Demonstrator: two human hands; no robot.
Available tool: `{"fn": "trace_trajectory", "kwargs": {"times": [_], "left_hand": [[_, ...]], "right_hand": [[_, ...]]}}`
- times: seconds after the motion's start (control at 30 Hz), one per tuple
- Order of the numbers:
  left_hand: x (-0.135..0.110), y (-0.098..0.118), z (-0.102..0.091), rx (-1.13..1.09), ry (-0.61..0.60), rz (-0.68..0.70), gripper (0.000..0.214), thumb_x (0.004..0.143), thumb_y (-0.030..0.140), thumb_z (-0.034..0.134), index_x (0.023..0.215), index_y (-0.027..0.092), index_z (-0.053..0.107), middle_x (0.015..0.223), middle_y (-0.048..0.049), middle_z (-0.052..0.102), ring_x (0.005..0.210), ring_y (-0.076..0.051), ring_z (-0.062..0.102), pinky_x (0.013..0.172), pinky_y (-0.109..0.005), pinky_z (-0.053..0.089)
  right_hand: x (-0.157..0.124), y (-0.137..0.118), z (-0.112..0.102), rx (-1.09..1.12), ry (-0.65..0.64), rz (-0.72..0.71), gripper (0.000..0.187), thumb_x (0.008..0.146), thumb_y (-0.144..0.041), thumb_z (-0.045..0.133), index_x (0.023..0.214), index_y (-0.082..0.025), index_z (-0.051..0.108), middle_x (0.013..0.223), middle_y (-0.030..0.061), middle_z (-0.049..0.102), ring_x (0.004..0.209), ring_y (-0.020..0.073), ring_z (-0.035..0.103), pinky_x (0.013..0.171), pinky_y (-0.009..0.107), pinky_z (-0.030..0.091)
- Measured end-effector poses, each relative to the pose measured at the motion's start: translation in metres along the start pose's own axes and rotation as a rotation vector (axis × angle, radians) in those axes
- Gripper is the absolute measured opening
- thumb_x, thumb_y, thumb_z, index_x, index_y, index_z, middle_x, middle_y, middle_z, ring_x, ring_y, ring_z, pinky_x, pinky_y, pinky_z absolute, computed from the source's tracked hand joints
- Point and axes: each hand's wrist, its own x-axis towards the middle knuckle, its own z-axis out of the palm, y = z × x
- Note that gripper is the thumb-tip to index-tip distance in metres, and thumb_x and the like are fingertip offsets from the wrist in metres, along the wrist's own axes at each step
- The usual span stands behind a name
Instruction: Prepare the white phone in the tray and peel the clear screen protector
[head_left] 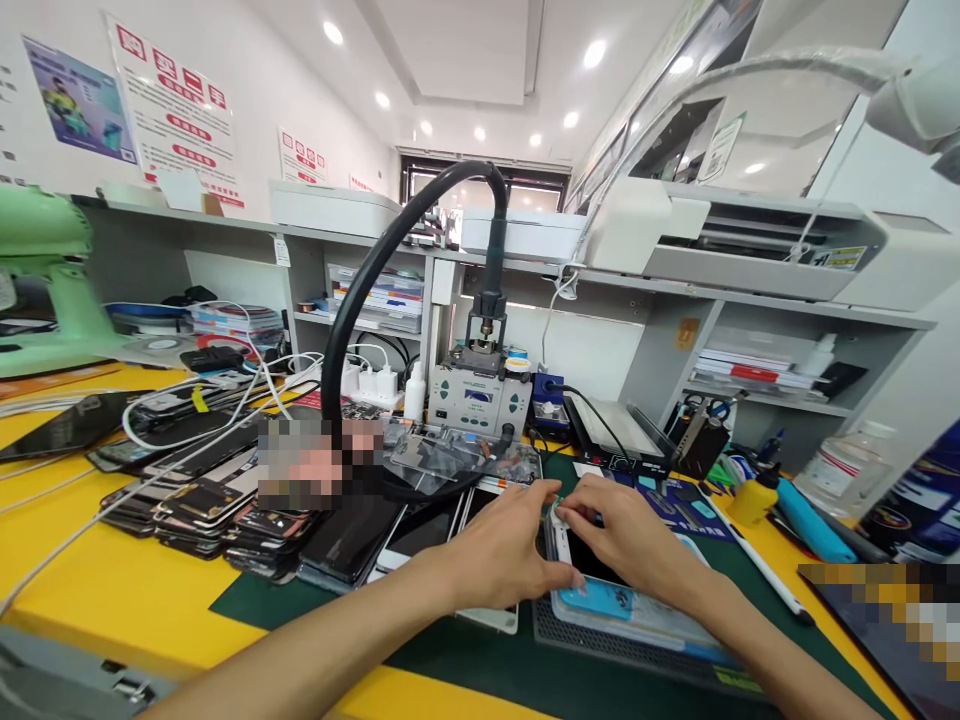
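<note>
Head view: two bare hands at a white-edged, dark-screened device [562, 546], in front of the grey box-shaped bench unit [480, 402].
The left hand [501, 545] arches wide beside it, thumb and fingertips well apart; the right hand [619, 522] pinches its far end narrowly. A light pinch, with the left steadying the edge, would probably serve best. Right of the unit, a black upright holder [701, 448] carries scissors [718, 408]; farther right stands a clear plastic bottle [840, 472], its fill level unclear.
</note>
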Motion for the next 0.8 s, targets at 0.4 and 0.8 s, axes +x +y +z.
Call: {"fn": "trace_trajectory", "kwargs": {"times": [0.4, 0.8], "left_hand": [[0.002, 0.001, -0.001, 0.034, -0.010, 0.009, 0.092, 0.077, 0.058, 0.070, 0.154, 0.022, 0.031, 0.151, -0.0138, 0.046, 0.138, -0.037, 0.041, 0.104, -0.045, 0.044], [0.000, -0.002, -0.005, 0.164, -0.083, 0.080, 0.081, 0.084, 0.059, 0.060, 0.153, 0.025, 0.035, 0.155, -0.0096, 0.044, 0.142, -0.035, 0.038, 0.105, -0.043, 0.043]], "right_hand": [[-0.010, -0.007, -0.009, 0.010, -0.043, -0.122, 0.024, 0.097, -0.021, 0.052, 0.081, -0.019, 0.070, 0.083, 0.0065, 0.065, 0.078, 0.0195, 0.059, 0.066, 0.029, 0.042], [-0.026, -0.017, -0.022, 0.144, -0.195, -0.111, 0.020, 0.094, -0.020, 0.057, 0.085, -0.021, 0.075, 0.078, 0.0025, 0.070, 0.071, 0.0150, 0.059, 0.068, 0.027, 0.040]]}}
